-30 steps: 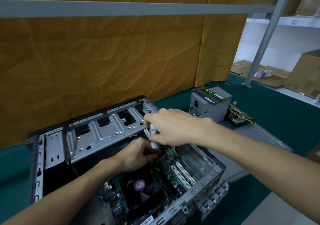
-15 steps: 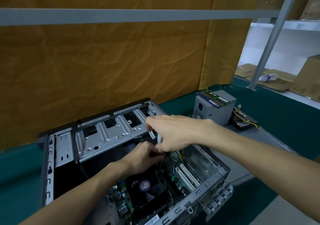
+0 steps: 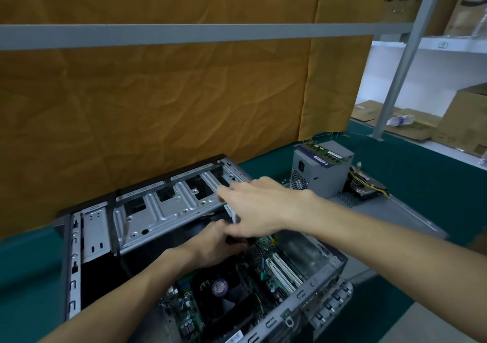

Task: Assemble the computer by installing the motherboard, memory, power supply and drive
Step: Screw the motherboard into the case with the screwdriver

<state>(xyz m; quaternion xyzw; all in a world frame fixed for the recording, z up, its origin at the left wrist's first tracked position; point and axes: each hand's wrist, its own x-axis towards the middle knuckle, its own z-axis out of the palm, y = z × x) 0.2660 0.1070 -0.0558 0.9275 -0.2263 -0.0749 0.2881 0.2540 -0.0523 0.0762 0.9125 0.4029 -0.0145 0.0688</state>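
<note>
Reaching over an open computer case [image 3: 163,211], the right hand [image 3: 259,205] is gripping a small white-handled tool [image 3: 234,214], which looks like a screwdriver; its fingers are curling round the handle, and the blur is hiding the tip. Just below and nearer the person, the left hand [image 3: 213,247] is sitting inside the case with its fingers bent down against something dark; what it is pinching, if anything, cannot be told.

Under and nearer than both hands the motherboard [image 3: 263,271] is lying in the case floor, with white expansion slots [image 3: 283,270] to the right of the left hand and a black cooler fan with a purple label [image 3: 220,287] below that hand's wrist. Beyond the left hand a silver drive cage [image 3: 168,205] is standing tilted up from the case.

Past the right wrist, farther away, a grey power supply [image 3: 320,174] is resting outside the case on the grey side panel [image 3: 390,216], with memory sticks [image 3: 322,153] lying across its top. Just to the right of it a hard drive [image 3: 367,191] is sitting under a bundle of yellow and black wires [image 3: 363,178].

A dark green mat [image 3: 421,179] is covering the bench. Behind the case a wrinkled brown paper sheet [image 3: 158,110] is hanging as a backdrop, crossed by a grey horizontal rail [image 3: 184,35]. Far to the right a slanted grey post [image 3: 400,60] is rising from the bench, and behind it white shelving [image 3: 453,44] is holding cardboard boxes [image 3: 466,118].
</note>
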